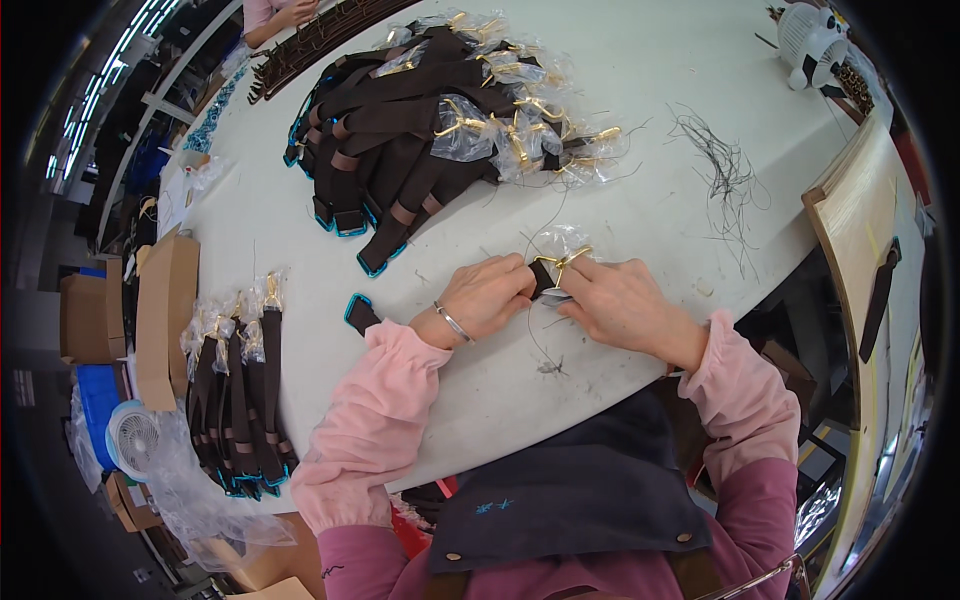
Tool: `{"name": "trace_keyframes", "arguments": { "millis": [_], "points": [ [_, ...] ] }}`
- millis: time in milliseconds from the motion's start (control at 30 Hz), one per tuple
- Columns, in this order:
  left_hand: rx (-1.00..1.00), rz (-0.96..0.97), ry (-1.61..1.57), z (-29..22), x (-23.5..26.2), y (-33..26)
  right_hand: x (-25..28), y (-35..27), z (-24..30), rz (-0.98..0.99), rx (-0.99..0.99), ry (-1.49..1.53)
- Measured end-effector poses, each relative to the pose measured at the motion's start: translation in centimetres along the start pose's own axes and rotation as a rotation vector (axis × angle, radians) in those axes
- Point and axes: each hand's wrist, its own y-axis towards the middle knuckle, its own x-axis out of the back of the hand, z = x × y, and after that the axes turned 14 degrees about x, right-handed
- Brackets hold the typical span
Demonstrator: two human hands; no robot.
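Note:
Near the table's front edge, my left hand (490,296) pinches the end of a dark brown strap (541,278). A gold metal hook (562,258) is fixed to this end, with clear plastic wrap (567,240) around it. My right hand (625,306) is closed beside the hook, its fingers touching it. A small silvery piece (553,297) shows between its thumb and fingers; its kind is hard to make out. From under my left forearm sticks a strap end with a bright blue-edged buckle (357,308); whether it belongs to the same strap is hidden.
A large heap of dark straps (400,120) with wrapped gold hooks lies beyond my hands. A smaller bundle (240,400) hangs over the table's left edge. Loose threads (725,165) lie at the right, near a white fan (808,45). Cardboard boxes (165,320) stand left; another person's hand (297,12) is far off.

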Motion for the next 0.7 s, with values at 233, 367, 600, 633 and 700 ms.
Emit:
{"name": "trace_keyframes", "arguments": {
  "millis": [233, 367, 600, 633, 700],
  "points": [
    [0.024, -0.017, -0.079, 0.1, -0.1, 0.4, -1.3, 0.3, -0.1, -0.028, 0.060, -0.092],
    [0.058, 0.038, -0.057, -0.3, 0.3, 0.6, -1.7, 0.0, -0.3, -0.050, 0.096, -0.108],
    [0.061, 0.097, -0.107, -0.4, 0.7, 1.2, -2.0, -0.1, -0.3, -0.042, 0.132, -0.165],
    [0.072, -0.018, -0.116, -0.5, 0.8, 1.2, -2.1, -0.2, -0.3, -0.044, 0.110, -0.136],
    [0.094, -0.250, -0.135, -0.8, 1.0, 0.8, -1.4, -0.3, -0.4, -0.073, 0.021, -0.060]
  ]
}}
